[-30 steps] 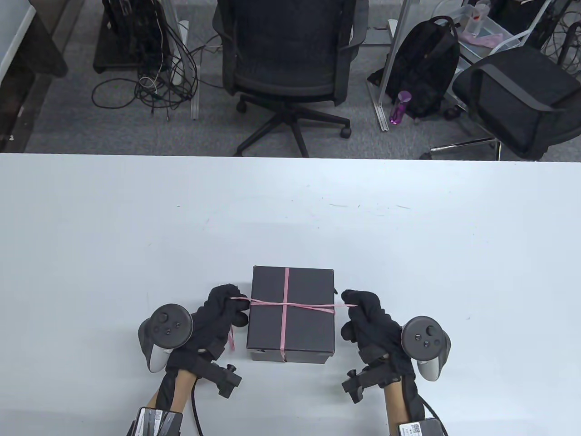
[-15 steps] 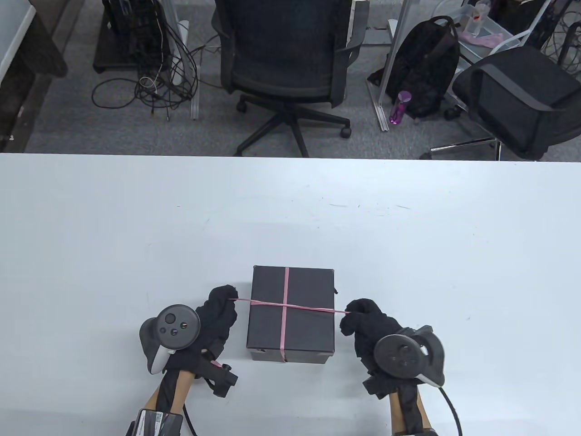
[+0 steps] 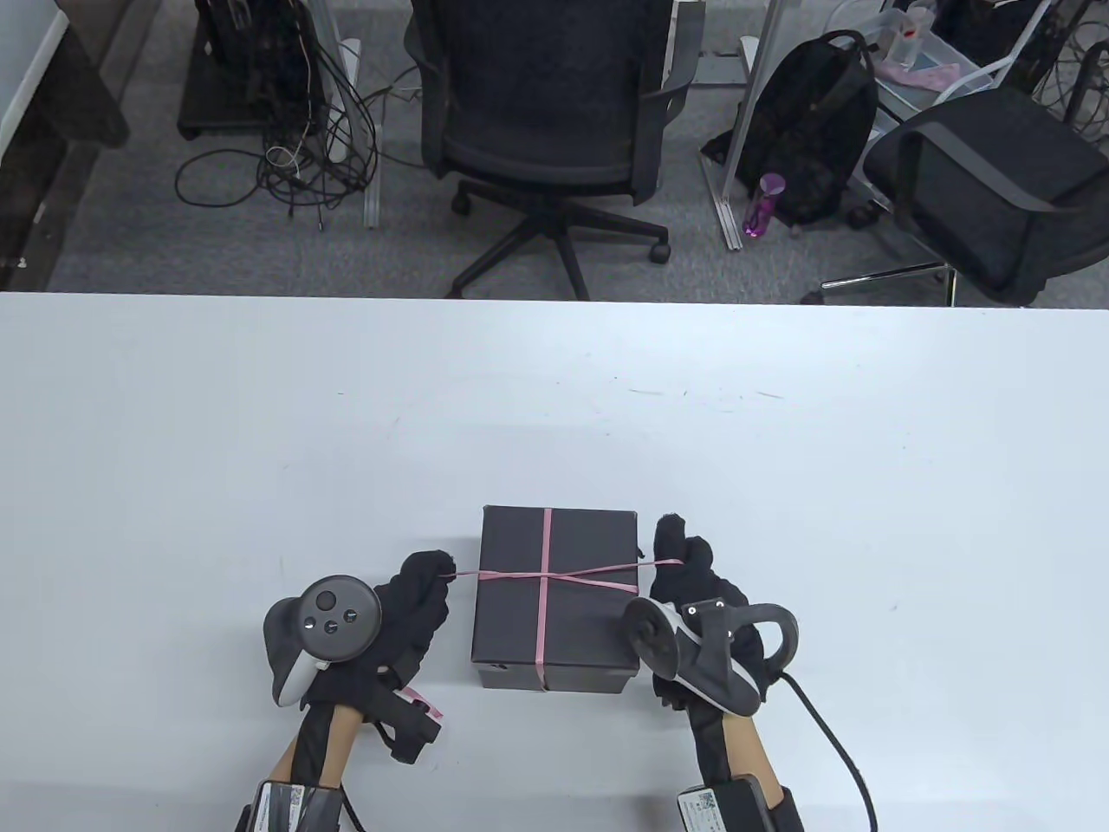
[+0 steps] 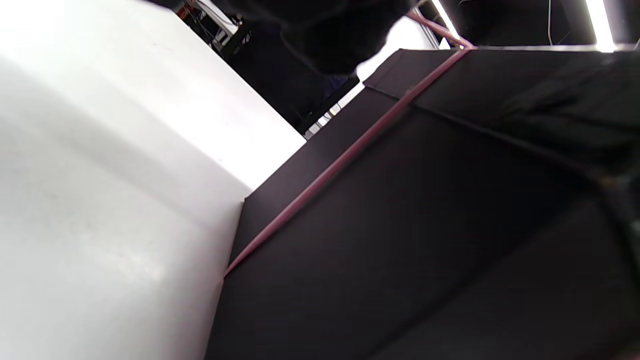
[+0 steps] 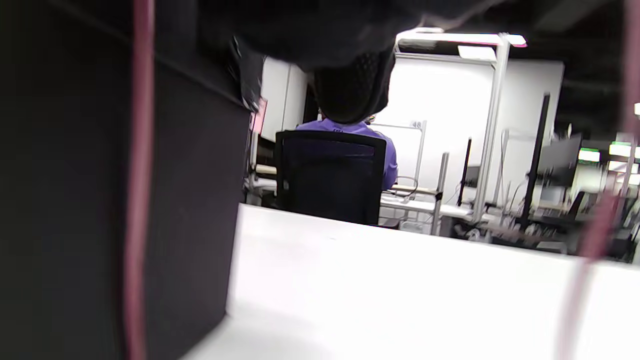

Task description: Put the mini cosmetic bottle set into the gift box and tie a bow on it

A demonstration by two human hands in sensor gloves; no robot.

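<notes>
A closed black gift box [image 3: 589, 542] stands near the table's front edge, with a thin pink ribbon [image 3: 546, 537] wrapped over its lid lengthwise and crossed sideways. My left hand [image 3: 420, 589] is beside the box's left side and pinches the ribbon's left end. My right hand [image 3: 684, 563] is at the box's right side, rolled thumb up, and pinches the right end. The left wrist view shows the box's side [image 4: 400, 225] with the ribbon [image 4: 320, 180] running up it. The right wrist view has the box wall [image 5: 75, 200] and ribbon [image 5: 136, 200] at its left. The bottles are not visible.
The white table [image 3: 260, 451] stretches wide around the box. Beyond its far edge stand office chairs [image 3: 546, 113], a backpack [image 3: 814, 130] and cables on the floor. In the right wrist view a person in a purple top sits far off behind a chair [image 5: 330, 175].
My right hand has rolled over, tracker now facing left, and moved forward along the box's right side, carrying its ribbon end farther back. The left hand has stayed nearly still.
</notes>
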